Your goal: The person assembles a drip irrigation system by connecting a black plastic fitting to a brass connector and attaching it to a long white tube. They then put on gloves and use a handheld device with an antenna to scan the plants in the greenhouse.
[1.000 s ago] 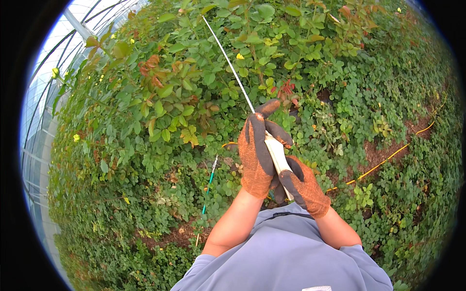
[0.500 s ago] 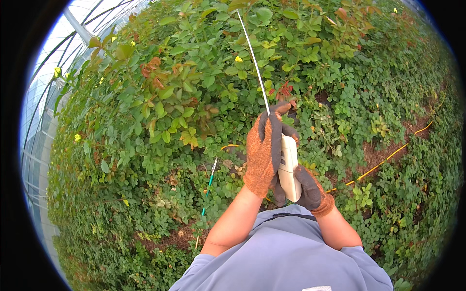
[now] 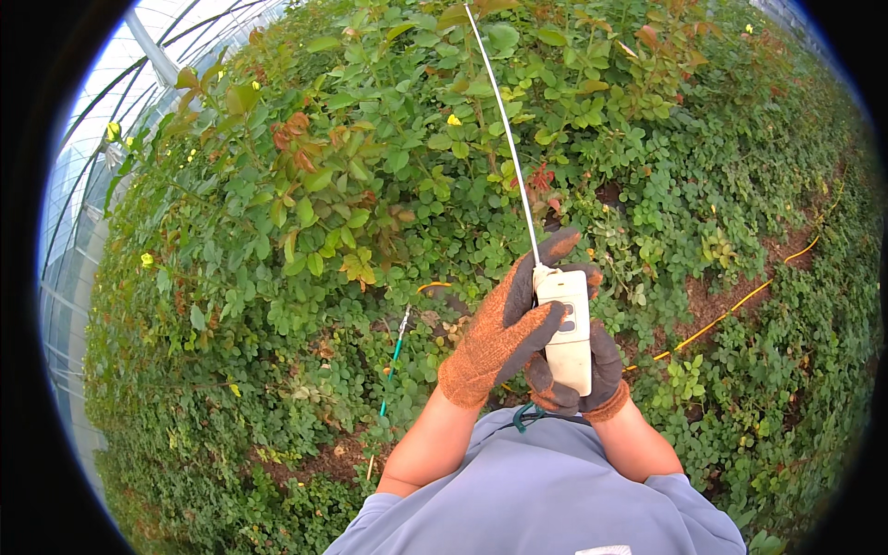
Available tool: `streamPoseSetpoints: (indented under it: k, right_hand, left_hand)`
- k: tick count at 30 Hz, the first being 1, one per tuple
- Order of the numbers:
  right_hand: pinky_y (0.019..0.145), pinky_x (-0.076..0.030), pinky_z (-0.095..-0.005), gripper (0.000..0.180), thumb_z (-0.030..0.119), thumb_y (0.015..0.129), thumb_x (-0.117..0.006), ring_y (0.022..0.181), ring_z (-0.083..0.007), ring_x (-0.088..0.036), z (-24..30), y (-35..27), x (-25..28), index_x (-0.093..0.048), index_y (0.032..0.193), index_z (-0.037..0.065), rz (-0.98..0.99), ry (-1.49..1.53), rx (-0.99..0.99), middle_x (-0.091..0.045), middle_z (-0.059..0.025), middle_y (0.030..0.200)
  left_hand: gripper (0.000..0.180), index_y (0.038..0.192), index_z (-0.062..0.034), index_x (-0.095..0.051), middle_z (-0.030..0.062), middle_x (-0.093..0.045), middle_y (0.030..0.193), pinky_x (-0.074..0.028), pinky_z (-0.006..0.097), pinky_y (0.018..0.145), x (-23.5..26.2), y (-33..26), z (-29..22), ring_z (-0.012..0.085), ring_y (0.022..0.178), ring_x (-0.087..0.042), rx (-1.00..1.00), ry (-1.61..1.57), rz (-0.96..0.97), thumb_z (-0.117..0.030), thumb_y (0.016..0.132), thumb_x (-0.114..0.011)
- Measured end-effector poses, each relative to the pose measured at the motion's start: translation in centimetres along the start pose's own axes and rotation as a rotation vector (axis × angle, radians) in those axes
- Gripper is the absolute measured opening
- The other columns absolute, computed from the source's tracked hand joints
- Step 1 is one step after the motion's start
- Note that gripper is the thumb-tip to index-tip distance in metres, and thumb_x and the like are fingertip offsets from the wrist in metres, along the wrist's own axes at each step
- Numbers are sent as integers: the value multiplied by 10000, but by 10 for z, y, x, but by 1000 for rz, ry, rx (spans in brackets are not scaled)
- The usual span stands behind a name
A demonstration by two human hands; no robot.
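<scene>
A white handheld remote control is held up in front of my body, its button face turned toward me. From its top a long silvery antenna runs up and slightly left over the bushes. My left hand, in an orange and dark-grey glove, is closed around the upper half, with the thumb lying at the dark oval buttons. In a matching glove, my right hand grips the lower half from the right and beneath. Parts of its fingers are hidden behind the case.
Dense leafy bushes with a few yellow buds surround me. Left of my left forearm a thin green rod with a metallic tip stands among the leaves. A yellow hose crosses brown soil on the right. Greenhouse framing rises at the far left.
The remote control has come lower and slightly right, and its face has turned from edge-on toward me. My left thumb has come onto its front; my right hand has shifted behind its lower end.
</scene>
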State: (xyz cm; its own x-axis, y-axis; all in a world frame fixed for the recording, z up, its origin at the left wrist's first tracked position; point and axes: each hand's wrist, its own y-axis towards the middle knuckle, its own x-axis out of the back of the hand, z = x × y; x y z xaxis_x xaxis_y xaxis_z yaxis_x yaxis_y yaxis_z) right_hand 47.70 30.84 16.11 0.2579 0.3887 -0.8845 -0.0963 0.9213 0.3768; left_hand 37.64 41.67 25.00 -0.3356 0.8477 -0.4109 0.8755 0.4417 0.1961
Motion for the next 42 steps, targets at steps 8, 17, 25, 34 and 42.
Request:
streamPoseSetpoints:
  k: [8,17,25,34,42]
  right_hand:
    - [802,-545,-368,541,447,991,-489,1009,-255,-632,-4,-7,2,-459,1375,66,-132,77,70,-607,-138,1203]
    - [891,-545,-370,627,424,948,-585,1101,-232,-613,-6,-14,2,-379,1441,95,-302,-68,150,-565,-92,1295]
    - [898,-542,-358,535,343,962,-496,1087,-246,-626,-5,-16,0,-428,1390,28,-189,53,149,-587,-136,1255]
    - [809,-535,-415,521,362,972,-429,993,-321,-624,1,-18,2,-438,1369,26,21,296,31,-589,-204,1213]
    - [548,-436,-351,517,446,954,-487,658,-210,-554,1,-15,-1,-481,1304,65,73,268,-29,-618,-180,1020]
  left_hand:
    - [629,1507,-22,-319,138,-610,1265,-482,319,965,-7,-6,0,157,1094,-594,52,12,-51,-49,930,-570]
    - [586,1471,-20,-376,122,-629,1229,-504,311,921,-11,-7,6,140,1024,-614,55,3,-77,-59,924,-580]
    - [576,1474,-21,-373,118,-625,1236,-505,314,929,-16,-9,5,152,1051,-615,50,37,-85,-61,935,-571]
    - [605,1456,14,-391,159,-627,1236,-526,341,932,-15,-4,12,204,1082,-628,19,100,-108,-108,910,-622]
    - [576,1459,12,-384,164,-621,1243,-521,346,947,-20,-7,14,212,1090,-623,32,124,-129,-64,928,-593]
